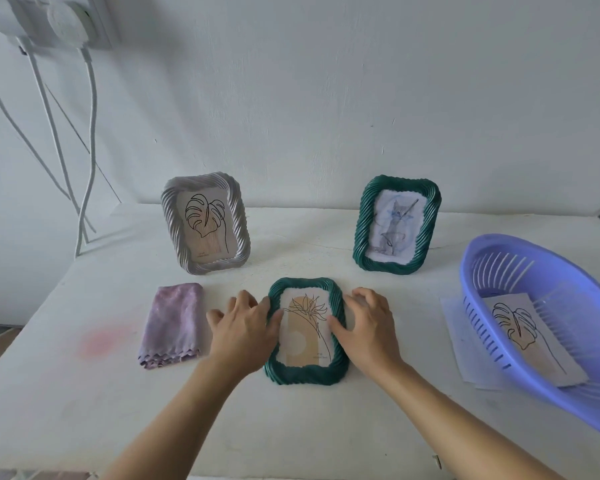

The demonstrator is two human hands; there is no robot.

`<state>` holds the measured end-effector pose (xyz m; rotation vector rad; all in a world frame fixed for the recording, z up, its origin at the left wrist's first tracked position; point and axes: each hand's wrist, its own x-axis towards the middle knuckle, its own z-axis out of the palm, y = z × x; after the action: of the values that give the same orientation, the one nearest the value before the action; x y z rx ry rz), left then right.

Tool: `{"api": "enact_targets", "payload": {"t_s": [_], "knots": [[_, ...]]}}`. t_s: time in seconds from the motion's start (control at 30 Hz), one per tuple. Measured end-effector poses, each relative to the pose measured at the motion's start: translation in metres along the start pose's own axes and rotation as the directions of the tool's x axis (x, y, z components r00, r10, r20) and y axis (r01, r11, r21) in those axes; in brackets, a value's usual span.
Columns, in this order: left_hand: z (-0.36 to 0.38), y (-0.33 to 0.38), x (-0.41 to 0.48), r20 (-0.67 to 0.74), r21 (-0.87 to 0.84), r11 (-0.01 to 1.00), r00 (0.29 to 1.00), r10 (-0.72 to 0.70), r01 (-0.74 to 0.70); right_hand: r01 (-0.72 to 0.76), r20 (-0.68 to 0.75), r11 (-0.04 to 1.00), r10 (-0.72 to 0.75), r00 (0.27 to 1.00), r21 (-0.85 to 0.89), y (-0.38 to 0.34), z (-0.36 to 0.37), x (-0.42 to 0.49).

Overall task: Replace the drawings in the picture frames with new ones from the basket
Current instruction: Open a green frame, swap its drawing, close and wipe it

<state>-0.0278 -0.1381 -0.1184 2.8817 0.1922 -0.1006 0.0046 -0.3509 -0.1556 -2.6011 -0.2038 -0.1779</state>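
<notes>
A dark green picture frame [305,374] lies flat, face up, at the table's middle, with a flower line drawing in it. My left hand [241,329] rests on its left edge and my right hand [366,323] on its right edge, fingers curled over the rim. Behind, a grey frame [174,233] with a leaf drawing stands upright at the left. A second green frame [359,233] with a cat drawing stands at the right. The purple basket [475,271] at the right holds a leaf drawing [527,336].
A folded purple cloth [174,323] lies left of my left hand. A white sheet of paper [454,327] pokes out from under the basket. White cables [87,150] hang down the wall at the back left. The white table [84,410] ends at the left and near edges.
</notes>
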Motion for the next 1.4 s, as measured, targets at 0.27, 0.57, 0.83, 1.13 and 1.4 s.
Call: {"api": "enact_targets", "payload": {"t_s": [0.27,0.57,0.83,1.13,1.4], "knots": [[0.001,0.008,0.002,0.105,-0.335,0.928,0.985,-0.135,0.163,-0.178,0.117,0.955,0.154,0.981,0.236,-0.015,-0.014,0.003],[-0.019,0.005,-0.004,0.247,-0.893,0.34,0.952,-0.18,0.296,-0.459,0.353,0.439,0.305,0.885,0.772,-0.024,-0.043,-0.001],[-0.053,0.008,-0.003,0.277,-0.938,0.237,0.958,0.075,0.253,-0.548,0.544,0.016,0.104,0.833,0.836,-0.028,-0.078,0.011],[-0.07,0.025,-0.005,0.293,-0.955,0.111,0.941,0.17,0.277,-0.531,0.528,-0.023,-0.067,0.846,0.847,-0.034,-0.099,0.014],[-0.063,0.024,-0.011,0.191,-0.979,0.099,0.967,0.166,0.177,-0.457,0.45,0.142,0.081,0.89,0.878,-0.03,-0.092,0.018]]}}
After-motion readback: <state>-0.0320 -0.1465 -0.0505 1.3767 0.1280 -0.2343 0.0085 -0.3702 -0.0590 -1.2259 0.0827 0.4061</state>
